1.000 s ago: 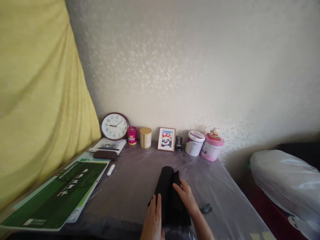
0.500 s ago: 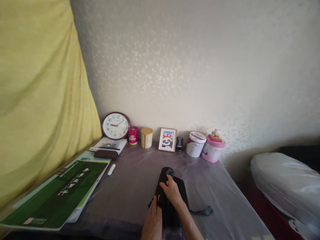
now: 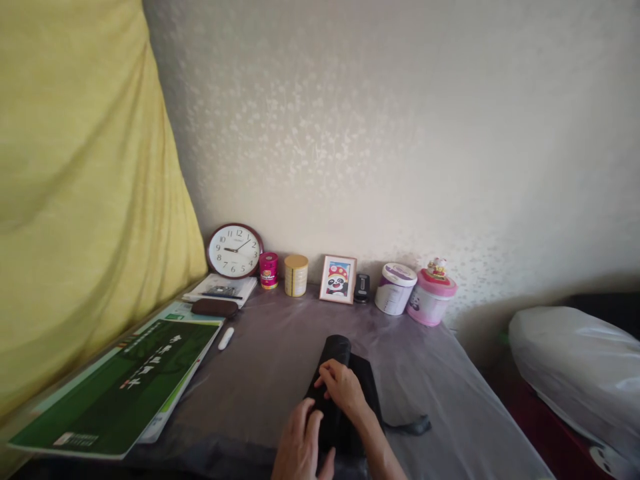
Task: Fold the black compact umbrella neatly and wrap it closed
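A partly rolled black fabric piece (image 3: 336, 348) lies on the table in front of me, its flat part to the right of the roll. From its right side a dark strap (image 3: 413, 425) trails onto the tablecloth. My right hand (image 3: 344, 390) lies across the top of the roll, fingers bent down over its left side. At the near end, my left hand (image 3: 300, 440) holds the roll from the left, fingers against its side and thumb apart toward the right. The hands cover much of the roll's middle.
On the left of the grey-covered table (image 3: 260, 380) lie a green book (image 3: 115, 387), a brown case (image 3: 215, 307) and a white pen-like object (image 3: 226, 338). Along the wall stand a clock (image 3: 235, 251), a picture frame (image 3: 338, 279) and several tins. A plastic-covered bundle (image 3: 575, 360) sits at right.
My right hand has come nearer to me along the roll, off the dark piece at its far end. My left hand has shifted left and its fingers have spread. The view has shifted slightly.
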Demonstrator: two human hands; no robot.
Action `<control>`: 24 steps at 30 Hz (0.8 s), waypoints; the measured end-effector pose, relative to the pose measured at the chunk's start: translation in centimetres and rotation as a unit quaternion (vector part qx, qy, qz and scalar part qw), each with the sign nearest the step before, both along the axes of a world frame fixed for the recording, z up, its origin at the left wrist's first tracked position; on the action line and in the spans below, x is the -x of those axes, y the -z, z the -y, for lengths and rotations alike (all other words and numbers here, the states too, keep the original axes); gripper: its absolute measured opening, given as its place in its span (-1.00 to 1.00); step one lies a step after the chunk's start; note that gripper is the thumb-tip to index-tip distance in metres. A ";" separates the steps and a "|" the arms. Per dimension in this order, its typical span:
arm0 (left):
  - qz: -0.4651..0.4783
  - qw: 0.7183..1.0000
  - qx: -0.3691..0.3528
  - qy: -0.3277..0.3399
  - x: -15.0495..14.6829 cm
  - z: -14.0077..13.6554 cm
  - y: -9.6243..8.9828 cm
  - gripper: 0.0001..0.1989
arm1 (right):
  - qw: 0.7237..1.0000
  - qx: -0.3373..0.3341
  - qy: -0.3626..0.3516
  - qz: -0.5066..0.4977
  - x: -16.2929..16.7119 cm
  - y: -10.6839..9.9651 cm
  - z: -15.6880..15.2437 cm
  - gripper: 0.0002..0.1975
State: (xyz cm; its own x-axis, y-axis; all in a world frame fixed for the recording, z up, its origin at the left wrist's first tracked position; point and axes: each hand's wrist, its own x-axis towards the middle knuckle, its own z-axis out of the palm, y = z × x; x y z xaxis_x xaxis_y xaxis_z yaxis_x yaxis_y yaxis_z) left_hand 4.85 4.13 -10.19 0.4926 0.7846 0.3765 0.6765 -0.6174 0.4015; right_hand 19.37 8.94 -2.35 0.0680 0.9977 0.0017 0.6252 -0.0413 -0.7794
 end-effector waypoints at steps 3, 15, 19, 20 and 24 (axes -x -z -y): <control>-0.007 0.998 -0.045 0.034 -1.3 -0.3 -1.4 -0.52 | 1.000 -0.012 -0.001 0.014 -0.1 -0.1 0.1 -0.77; 0.006 0.999 -0.007 0.036 -1.0 -1.1 -2.9 -0.80 | 1.000 0.003 -0.007 -0.010 -0.2 0.0 0.2 -0.77; 0.025 1.000 -0.007 0.011 -2.4 -1.2 -1.6 -0.62 | 1.000 -0.005 -0.006 0.008 -0.1 -0.1 0.3 -0.77; 0.025 1.000 -0.002 0.000 -2.8 -1.1 -1.1 -0.60 | 1.000 -0.007 -0.006 0.014 -0.1 -0.1 0.4 -0.77; -0.004 1.000 0.004 -0.016 -3.4 -0.7 0.3 -0.41 | 0.999 -0.031 0.009 0.028 0.2 0.4 1.0 -0.83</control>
State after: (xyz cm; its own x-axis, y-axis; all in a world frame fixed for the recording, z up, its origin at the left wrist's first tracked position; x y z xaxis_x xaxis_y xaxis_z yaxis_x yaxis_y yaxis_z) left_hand 8.26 4.80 -10.54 0.4699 0.8030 0.3667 0.6989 -0.5921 0.4011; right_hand 19.16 7.91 -2.70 0.0836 0.9942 0.0671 0.6673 -0.0058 -0.7447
